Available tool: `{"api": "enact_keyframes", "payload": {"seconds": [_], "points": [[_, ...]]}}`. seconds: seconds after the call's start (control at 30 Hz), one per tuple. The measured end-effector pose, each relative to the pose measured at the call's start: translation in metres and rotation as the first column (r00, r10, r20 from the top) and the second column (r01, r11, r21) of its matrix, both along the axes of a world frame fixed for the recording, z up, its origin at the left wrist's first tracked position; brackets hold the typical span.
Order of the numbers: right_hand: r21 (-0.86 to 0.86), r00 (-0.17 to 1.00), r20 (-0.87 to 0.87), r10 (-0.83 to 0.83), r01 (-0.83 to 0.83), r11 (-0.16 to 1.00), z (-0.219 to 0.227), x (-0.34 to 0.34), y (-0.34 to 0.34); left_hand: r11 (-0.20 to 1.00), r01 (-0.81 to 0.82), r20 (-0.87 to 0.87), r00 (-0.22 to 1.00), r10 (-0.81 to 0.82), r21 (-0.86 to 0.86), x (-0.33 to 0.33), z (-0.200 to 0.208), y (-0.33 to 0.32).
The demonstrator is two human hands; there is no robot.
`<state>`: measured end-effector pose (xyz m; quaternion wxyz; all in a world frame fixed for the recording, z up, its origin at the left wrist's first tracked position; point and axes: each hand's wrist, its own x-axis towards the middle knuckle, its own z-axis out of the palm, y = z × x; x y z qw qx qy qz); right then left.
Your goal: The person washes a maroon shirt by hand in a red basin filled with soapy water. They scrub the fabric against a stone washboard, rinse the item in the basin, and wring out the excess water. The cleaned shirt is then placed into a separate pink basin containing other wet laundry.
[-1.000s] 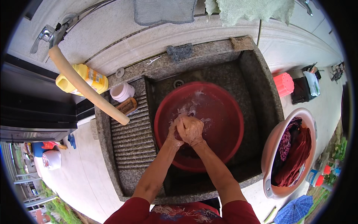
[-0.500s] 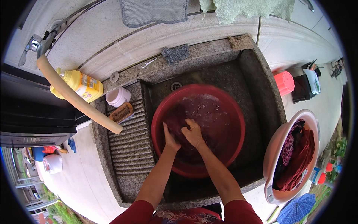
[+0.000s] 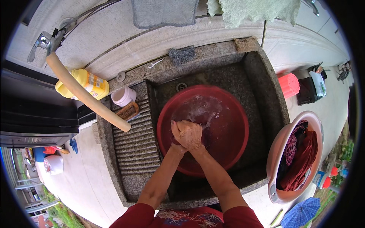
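Over the near left part of the red basin [image 3: 245, 136] my two hands are pressed together. My right hand [image 3: 191, 133] is closed across my left hand [image 3: 176, 132], fingers bunched. They grip a dark purple cloth [image 3: 206, 137], which shows only in small patches beside and below them; most of it is hidden by the hands and the murky water. Reddish water [image 3: 224, 135] with white suds [image 3: 201, 106] fills the basin, which stands in a stone sink [image 3: 262, 95].
A ribbed washboard [image 3: 137, 152] lies left of the basin, with a wooden brush [image 3: 128, 111], a white tub [image 3: 124, 96] and a yellow jug [image 3: 89, 85] above it. A beige hose [image 3: 85, 97] hangs there. On the right stands a pink laundry basket [image 3: 274, 163] holding dark and red clothes [image 3: 302, 163].
My hands were apart and low in the basin; now they are clasped together and raised a little. The cloth has been gathered between them. Suds have spread at the far side of the water.
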<state>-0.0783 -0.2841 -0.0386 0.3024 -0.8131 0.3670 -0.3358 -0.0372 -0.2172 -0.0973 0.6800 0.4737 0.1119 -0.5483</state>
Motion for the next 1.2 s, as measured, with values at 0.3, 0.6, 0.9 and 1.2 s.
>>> {"api": "enact_keyframes", "payload": {"seconds": [0.3,0.6,0.9,1.2], "points": [[-0.054,0.667,-0.621,-0.413,0.489,0.871,-0.106,-0.083,-0.054,0.803,0.168,0.717,0.374,-0.589,0.572,0.013,-0.05,-0.014],[0.261,0.91,-0.246,-0.333,0.393,0.882,-0.148,-0.077,-0.043,0.994,-0.051,-0.129,0.99,0.063,0.099,0.014,-0.017,-0.03],[0.016,0.97,-0.137,-0.199,0.203,0.979,-0.021,-0.033,0.032,0.953,0.169,-0.143,0.967,-0.209,-0.25,0.008,-0.001,0.01],[0.389,0.989,0.139,-0.048,-0.009,0.921,0.086,-0.118,-0.057,0.963,0.261,0.607,0.777,-0.167,-0.069,0.007,0.141,-0.004]]}}
